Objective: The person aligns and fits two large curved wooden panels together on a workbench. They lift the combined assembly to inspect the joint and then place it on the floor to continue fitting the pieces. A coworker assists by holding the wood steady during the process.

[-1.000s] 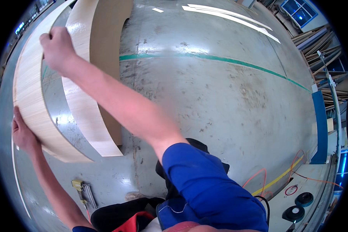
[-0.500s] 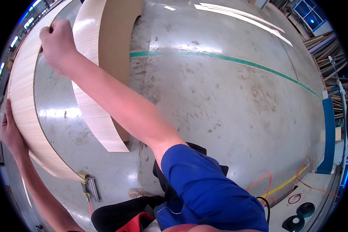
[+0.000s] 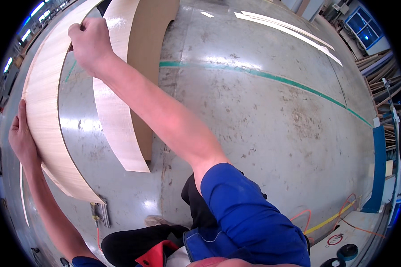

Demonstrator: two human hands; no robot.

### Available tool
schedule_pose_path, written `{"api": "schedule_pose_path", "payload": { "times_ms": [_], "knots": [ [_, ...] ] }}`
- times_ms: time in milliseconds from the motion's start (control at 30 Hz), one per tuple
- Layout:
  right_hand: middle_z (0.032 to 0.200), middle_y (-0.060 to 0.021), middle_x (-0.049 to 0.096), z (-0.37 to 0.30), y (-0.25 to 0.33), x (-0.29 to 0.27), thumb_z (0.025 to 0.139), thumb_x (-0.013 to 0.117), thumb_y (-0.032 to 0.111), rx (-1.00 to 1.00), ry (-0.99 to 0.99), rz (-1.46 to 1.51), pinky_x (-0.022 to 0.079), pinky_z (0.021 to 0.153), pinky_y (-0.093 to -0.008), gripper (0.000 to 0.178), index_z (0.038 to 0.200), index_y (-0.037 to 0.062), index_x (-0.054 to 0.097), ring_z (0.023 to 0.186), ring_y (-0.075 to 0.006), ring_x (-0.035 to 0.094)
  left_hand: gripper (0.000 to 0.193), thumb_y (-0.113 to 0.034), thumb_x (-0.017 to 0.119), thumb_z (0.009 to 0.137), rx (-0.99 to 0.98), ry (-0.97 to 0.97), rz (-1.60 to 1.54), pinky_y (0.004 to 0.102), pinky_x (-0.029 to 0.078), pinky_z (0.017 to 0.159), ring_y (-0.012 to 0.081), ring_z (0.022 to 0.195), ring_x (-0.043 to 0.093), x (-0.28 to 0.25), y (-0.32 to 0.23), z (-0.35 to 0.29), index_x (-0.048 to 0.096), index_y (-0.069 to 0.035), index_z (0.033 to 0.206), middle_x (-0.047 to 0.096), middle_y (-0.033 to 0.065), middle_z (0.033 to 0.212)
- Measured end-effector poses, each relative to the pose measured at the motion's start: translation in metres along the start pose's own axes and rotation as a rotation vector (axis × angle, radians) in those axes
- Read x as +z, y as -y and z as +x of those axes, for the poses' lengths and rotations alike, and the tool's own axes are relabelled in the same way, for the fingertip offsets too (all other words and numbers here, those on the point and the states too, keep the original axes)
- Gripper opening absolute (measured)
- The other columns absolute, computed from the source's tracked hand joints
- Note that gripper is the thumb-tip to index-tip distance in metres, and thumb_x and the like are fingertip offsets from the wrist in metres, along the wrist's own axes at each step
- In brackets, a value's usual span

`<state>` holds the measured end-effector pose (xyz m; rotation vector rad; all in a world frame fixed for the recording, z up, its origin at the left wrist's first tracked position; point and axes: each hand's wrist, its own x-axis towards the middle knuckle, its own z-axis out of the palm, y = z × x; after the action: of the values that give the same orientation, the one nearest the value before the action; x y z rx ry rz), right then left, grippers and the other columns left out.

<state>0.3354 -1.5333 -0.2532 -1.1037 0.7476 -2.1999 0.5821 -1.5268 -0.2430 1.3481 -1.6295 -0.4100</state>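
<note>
A long, curved, pale wooden panel (image 3: 47,95) runs down the left side. My left hand (image 3: 23,138) grips its outer edge, with the thumb pointing up along the edge. Across the panel's inner edge, my right hand (image 3: 91,44) is closed, thumb and forefinger together over the wood. Whether it pinches the edge or some small thing is hidden by the fingers. Beside this panel stands a second curved wooden piece (image 3: 113,89), with a light top face and a brown side, and my right forearm passes over it.
An air tool (image 3: 104,213) with an orange hose lies on the grey floor (image 3: 254,133) near the panel's lower end. A green line crosses the floor. To the right are a blue upright panel (image 3: 377,169), stacked strips (image 3: 381,75) and a white surface (image 3: 356,231) with round dark objects.
The whole scene has shifted slightly right in the picture, as my view turned. Both hands keep about the same places along the panel.
</note>
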Motion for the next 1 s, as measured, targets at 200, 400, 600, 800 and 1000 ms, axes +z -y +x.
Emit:
{"api": "schedule_pose_path", "payload": {
  "times_ms": [200,400,600,800,1000],
  "knots": [
    [0.103,-0.0218,0.065,0.007,0.006,0.009,0.094,0.056,0.021,-0.016,0.083,-0.455,0.048,0.081,-0.0410,0.033,0.109,-0.0085,0.056,0.091,-0.0300,0.063,0.062,-0.057,0.059,0.089,0.157,-0.118,0.187,0.0264,0.048,0.077,0.0157,0.082,0.065,-0.017,0.010,0.004,0.069,-0.001,0.112,0.071,0.0107,0.096],
    [0.095,-0.0119,0.061,0.003,-0.004,-0.022,0.091,0.050,0.002,0.127,0.188,0.178,0.053,0.076,-0.0330,0.010,0.095,-0.0042,0.057,0.084,-0.0208,0.062,0.046,-0.040,0.060,0.093,0.238,-0.164,-0.019,0.0261,0.045,0.053,0.0095,0.058,0.058,0.035,-0.032,-0.056,0.070,0.004,0.088,0.065,0.0057,0.069],
    [0.093,-0.0126,0.062,-0.025,-0.034,-0.032,0.089,0.050,0.001,0.261,0.264,0.133,0.054,0.078,-0.0348,0.012,0.093,-0.0059,0.058,0.085,-0.0221,0.063,0.041,-0.038,0.061,0.093,0.011,-0.115,-0.151,0.0257,0.037,0.047,0.0053,0.052,0.048,0.036,0.031,-0.058,0.067,-0.004,0.071,0.059,-0.0017,0.061],
    [0.094,-0.0085,0.063,-0.063,-0.073,-0.077,0.091,0.050,0.006,0.526,0.235,-0.139,0.051,0.082,-0.0343,0.015,0.097,-0.0022,0.060,0.089,-0.0211,0.063,0.045,-0.041,0.061,0.089,-0.175,0.010,-0.016,0.0337,0.044,0.055,0.0123,0.059,0.053,0.080,0.102,-0.082,0.066,0.001,0.073,0.062,0.0060,0.065],
    [0.091,-0.0056,0.066,-0.090,-0.073,-0.090,0.094,0.055,0.016,0.790,0.256,-0.620,0.052,0.076,-0.0300,0.020,0.107,0.0011,0.062,0.083,-0.0152,0.063,0.053,-0.048,0.059,0.087,-0.243,0.193,0.058,0.0400,0.047,0.065,0.0235,0.064,0.060,0.138,0.178,-0.101,0.066,0.004,0.082,0.065,0.0194,0.072]
  ]
}}
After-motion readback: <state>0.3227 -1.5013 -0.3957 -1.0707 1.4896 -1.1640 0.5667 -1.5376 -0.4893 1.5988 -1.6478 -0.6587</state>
